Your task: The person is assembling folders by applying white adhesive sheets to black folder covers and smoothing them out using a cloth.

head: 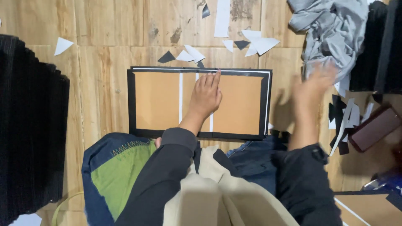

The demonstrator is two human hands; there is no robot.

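Black stack (29,125) at my nine o'clock. White and black paper scraps (255,44) at twelve. Dark brown block (374,127) at three. More scraps (345,117) beside it.

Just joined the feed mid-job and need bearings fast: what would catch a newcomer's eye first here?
The black-edged brown board cover lying open on the wooden floor, centre frame, with the left hand pressed flat on its middle. To its right, the right hand is a motion blur near the crumpled grey cloth. White and black paper scraps are scattered above.
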